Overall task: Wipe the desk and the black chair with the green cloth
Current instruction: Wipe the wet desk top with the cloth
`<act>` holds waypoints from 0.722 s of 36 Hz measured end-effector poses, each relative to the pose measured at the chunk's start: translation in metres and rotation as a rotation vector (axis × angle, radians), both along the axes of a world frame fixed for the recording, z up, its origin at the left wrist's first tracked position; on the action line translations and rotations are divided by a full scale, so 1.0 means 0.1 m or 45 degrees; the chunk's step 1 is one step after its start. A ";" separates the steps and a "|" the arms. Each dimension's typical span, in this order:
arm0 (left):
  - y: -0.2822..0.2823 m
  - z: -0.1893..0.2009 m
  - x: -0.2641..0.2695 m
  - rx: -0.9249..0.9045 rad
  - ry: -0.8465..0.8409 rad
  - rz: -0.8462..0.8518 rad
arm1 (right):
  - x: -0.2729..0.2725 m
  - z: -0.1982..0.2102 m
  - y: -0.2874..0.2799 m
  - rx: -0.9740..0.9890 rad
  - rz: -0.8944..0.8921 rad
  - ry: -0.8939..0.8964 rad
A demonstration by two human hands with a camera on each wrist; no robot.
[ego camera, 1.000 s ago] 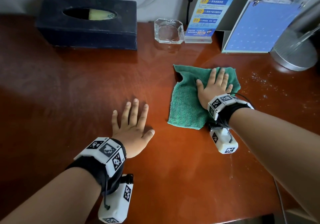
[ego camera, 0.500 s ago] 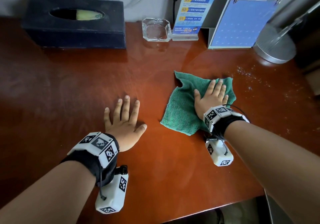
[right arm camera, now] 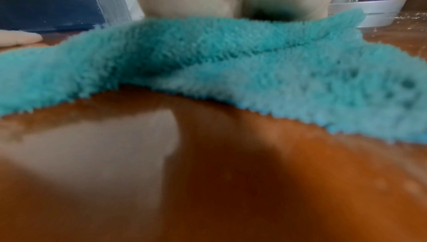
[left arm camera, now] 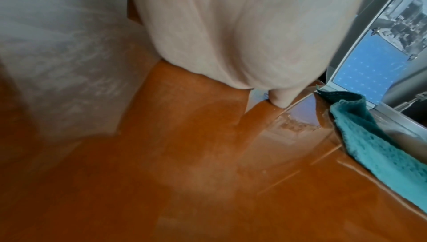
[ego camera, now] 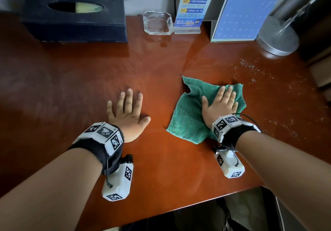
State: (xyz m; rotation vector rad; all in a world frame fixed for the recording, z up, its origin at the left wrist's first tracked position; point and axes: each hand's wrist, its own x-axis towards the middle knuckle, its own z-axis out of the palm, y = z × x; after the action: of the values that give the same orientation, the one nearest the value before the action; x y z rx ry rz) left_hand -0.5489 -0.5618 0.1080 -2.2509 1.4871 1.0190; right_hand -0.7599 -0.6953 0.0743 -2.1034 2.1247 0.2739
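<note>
The green cloth lies spread on the reddish-brown desk, right of centre. My right hand presses flat on its right half with straight fingers. My left hand rests flat on the bare desk to the left of the cloth, fingers spread, holding nothing. The right wrist view shows the cloth bunched under the palm. In the left wrist view the cloth lies at the right, beyond my thumb. A dark chair part shows below the desk's front edge.
A dark tissue box stands at the back left. A glass ashtray, a blue sign and a blue calendar line the back. A silver lamp base sits back right. White specks dot the desk's right side.
My right hand has slid the cloth toward me, away from the calendar. The left hand stays flat in the same spot.
</note>
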 end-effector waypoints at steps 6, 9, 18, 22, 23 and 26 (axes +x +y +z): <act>0.01 -0.02 -0.01 -0.025 -0.028 0.010 | -0.06 0.00 0.10 0.000 0.003 0.015; 0.00 -0.04 -0.02 -0.029 -0.041 0.014 | -0.08 0.00 0.17 -0.005 -0.005 0.019; -0.01 -0.06 -0.02 -0.057 -0.076 0.010 | -0.21 0.02 0.42 0.002 0.010 0.032; 0.00 -0.07 -0.03 -0.078 -0.094 0.017 | -0.28 0.05 0.56 0.035 0.025 0.047; 0.00 -0.07 -0.04 -0.086 -0.104 0.021 | -0.30 0.05 0.60 0.043 0.032 0.047; 0.03 -0.06 -0.05 -0.117 -0.139 0.029 | -0.38 0.07 0.71 0.069 0.068 0.049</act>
State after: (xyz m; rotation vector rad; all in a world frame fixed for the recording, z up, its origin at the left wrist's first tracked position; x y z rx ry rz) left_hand -0.5543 -0.5593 0.1020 -2.3501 1.4942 0.8352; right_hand -0.7979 -0.6242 0.0812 -2.1437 2.0598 0.3771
